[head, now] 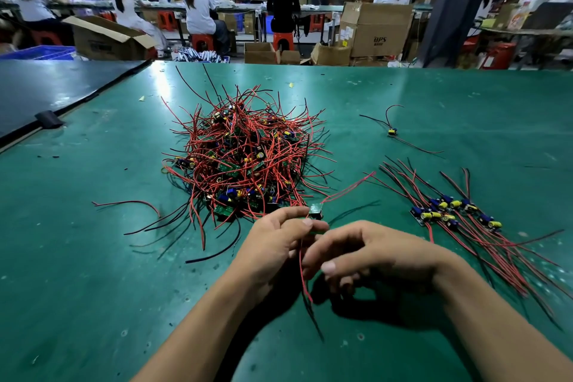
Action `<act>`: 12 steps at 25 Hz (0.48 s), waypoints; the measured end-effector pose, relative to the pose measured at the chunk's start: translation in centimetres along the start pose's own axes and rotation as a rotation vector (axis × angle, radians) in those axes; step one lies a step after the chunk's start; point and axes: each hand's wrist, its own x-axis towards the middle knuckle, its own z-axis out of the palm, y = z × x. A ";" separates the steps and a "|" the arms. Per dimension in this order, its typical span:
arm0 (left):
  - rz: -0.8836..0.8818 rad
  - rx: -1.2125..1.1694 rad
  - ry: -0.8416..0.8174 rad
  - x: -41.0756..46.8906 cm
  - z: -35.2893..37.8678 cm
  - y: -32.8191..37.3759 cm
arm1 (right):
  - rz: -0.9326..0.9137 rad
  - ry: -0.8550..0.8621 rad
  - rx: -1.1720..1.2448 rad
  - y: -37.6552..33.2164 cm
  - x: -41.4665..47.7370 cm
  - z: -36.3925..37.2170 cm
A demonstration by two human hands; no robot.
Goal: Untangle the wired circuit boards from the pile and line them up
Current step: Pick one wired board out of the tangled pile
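**One board in your hands, one pile, one row**

Your left hand (276, 242) pinches a single board (315, 211) between thumb and forefinger, held just above the tabletop (93, 257), midway along the near edge. Two wires of this board lead up and to the right, one red and one black. A red wire and a black one hang down between your hands.

Your right hand (372, 254) sits just beside the left, fingers curled, forefinger touching the board. I cannot tell whether it grips a wire.

The pile (245, 158) lies in the middle of the tabletop, just beyond your left hand. It is one dense tangle of red and black wires with green boards buried in it, too many to count.

The row (452, 211) lies towards the right edge. It holds about six boards side by side, each with blue and yellow parts. They overlap, so the count is not sure. Their wires fan out towards the far and near edges.

One lone board (392, 132) lies beyond the row, well apart from it.

One loose wire pair (130, 203) lies to the left of the pile.
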 end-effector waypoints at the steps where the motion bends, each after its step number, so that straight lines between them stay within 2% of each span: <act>1: 0.009 -0.015 -0.013 -0.2 0.0 0.1 | 0.027 0.072 0.070 -0.1 -0.3 -0.3; 4: 0.009 -0.056 -0.057 -0.6 0.0 0.2 | 0.094 0.418 0.142 -0.1 -0.1 -1.0; 6: -0.012 -0.062 -0.092 -0.8 0.0 0.4 | 0.059 0.588 0.231 0.0 0.7 -0.7; 9: -0.055 -0.055 -0.135 -1.0 -0.1 0.6 | -0.089 0.665 0.375 -0.2 1.7 0.3; 12: -0.059 0.007 -0.151 -0.9 0.1 0.6 | -0.236 0.729 0.271 -0.1 1.7 0.4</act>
